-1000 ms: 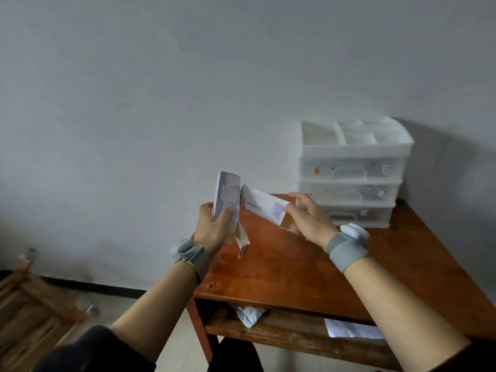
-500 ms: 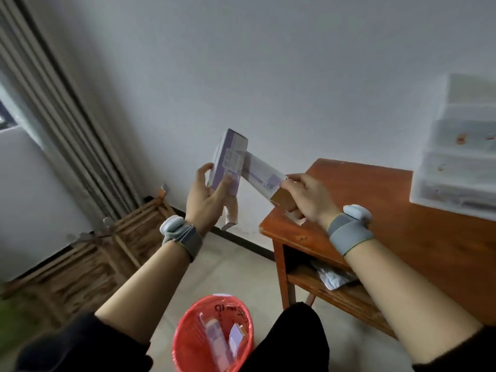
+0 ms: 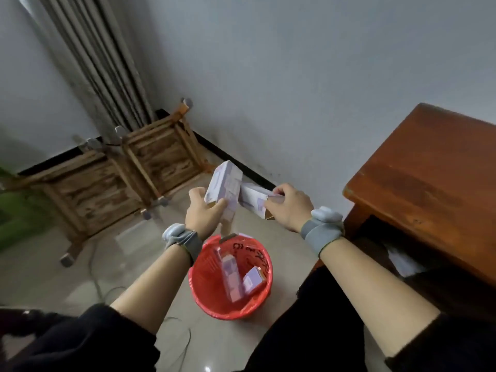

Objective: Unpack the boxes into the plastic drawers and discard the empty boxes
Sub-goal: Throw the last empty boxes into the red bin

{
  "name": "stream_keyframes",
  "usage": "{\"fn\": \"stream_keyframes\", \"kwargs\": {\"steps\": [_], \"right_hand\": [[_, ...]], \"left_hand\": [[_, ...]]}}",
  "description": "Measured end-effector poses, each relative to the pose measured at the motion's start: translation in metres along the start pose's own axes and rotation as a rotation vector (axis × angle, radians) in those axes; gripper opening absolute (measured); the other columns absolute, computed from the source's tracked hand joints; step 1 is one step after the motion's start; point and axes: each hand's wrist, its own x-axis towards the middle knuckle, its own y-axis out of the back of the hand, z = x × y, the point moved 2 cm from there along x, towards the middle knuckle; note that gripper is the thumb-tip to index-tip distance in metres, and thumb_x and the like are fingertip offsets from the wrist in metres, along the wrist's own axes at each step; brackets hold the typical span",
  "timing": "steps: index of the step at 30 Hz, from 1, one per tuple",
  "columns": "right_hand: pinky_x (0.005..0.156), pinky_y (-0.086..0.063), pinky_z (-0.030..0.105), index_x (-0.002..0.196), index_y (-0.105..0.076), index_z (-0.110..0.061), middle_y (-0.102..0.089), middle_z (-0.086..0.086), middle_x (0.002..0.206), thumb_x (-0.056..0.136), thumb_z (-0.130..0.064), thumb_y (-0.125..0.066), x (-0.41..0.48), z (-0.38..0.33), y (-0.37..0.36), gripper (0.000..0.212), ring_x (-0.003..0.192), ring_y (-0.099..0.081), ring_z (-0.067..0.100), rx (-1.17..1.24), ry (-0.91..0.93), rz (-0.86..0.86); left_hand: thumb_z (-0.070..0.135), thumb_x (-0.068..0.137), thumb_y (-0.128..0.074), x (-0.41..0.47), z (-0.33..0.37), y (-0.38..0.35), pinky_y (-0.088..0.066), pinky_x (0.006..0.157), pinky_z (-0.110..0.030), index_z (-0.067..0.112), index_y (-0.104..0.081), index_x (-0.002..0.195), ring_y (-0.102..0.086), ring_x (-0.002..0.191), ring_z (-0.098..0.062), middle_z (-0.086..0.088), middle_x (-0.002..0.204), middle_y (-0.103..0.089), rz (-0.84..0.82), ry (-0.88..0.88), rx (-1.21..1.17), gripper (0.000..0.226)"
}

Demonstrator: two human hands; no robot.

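Observation:
My left hand (image 3: 202, 214) grips a white and purple box (image 3: 225, 187), held upright with an open flap hanging below it. My right hand (image 3: 288, 208) holds a second white and purple box (image 3: 253, 200) lying sideways, its open end toward my palm. The two boxes touch above the far rim of a red plastic bin (image 3: 206, 296) on the floor. A few similar boxes (image 3: 233, 277) lie inside the bin. The plastic drawers are out of view.
A brown wooden table (image 3: 429, 189) stands at the right, with papers (image 3: 402, 260) on its lower shelf. Two upturned wooden stools (image 3: 112, 167) rest by the curtain (image 3: 102, 63) at the left. A thin cable (image 3: 94, 267) runs over the tiled floor.
My view has swung left and down from the table to the floor. Both hands, still holding their boxes, have moved off the table and now hang over the red bin.

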Motion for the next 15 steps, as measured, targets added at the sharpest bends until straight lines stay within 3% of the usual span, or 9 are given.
{"fn": "stream_keyframes", "kwargs": {"steps": [2,6,11,13,15], "right_hand": [[0.076,-0.048,0.030,0.115,-0.059,-0.027,-0.066,0.005,0.114,0.084,-0.043,-0.061,0.006,0.017,-0.032,0.035,0.091,-0.059,0.025,-0.029,-0.074,-0.088],[0.084,-0.048,0.029,0.106,-0.061,-0.026,-0.065,0.002,0.106,0.084,-0.043,-0.063,0.011,0.056,-0.107,0.028,0.104,-0.062,0.029,-0.114,-0.199,-0.297],[0.086,-0.052,0.029,0.093,-0.063,-0.028,-0.063,-0.008,0.103,0.079,-0.043,-0.060,-0.004,0.106,-0.185,0.020,0.098,-0.065,0.026,-0.262,-0.314,-0.600],[0.091,-0.051,0.031,0.096,-0.064,-0.029,-0.065,-0.001,0.100,0.076,-0.053,-0.051,-0.010,0.123,-0.203,0.034,0.096,-0.065,0.028,-0.407,-0.323,-0.720],[0.090,-0.052,0.034,0.083,-0.058,-0.023,-0.065,0.003,0.091,0.083,-0.054,-0.046,-0.014,0.131,-0.210,0.033,0.083,-0.063,0.027,-0.473,-0.337,-0.762]], "left_hand": [[0.050,0.070,-0.062,0.004,-0.040,-0.013,-0.056,0.087,-0.049,0.023,-0.035,0.121,-0.067,0.094,-0.036,-0.010,0.110,-0.066,-0.023,0.098,0.026,0.064],[0.042,0.079,-0.061,0.009,-0.129,-0.040,-0.058,0.080,-0.047,0.023,-0.040,0.112,-0.066,0.082,-0.034,-0.010,0.103,-0.065,-0.118,0.298,0.121,0.043],[0.040,0.089,-0.061,0.001,-0.209,-0.056,-0.042,0.080,-0.035,0.010,-0.051,0.127,-0.059,0.105,-0.039,-0.018,0.125,-0.053,-0.215,0.461,0.432,0.049],[0.047,0.091,-0.059,-0.002,-0.234,-0.061,-0.045,0.081,-0.037,0.008,-0.055,0.124,-0.060,0.106,-0.039,-0.019,0.126,-0.055,-0.294,0.504,0.573,0.051],[0.051,0.091,-0.056,-0.002,-0.249,-0.062,-0.046,0.077,-0.036,0.010,-0.062,0.118,-0.061,0.102,-0.036,-0.018,0.123,-0.059,-0.363,0.524,0.653,0.050]]}}
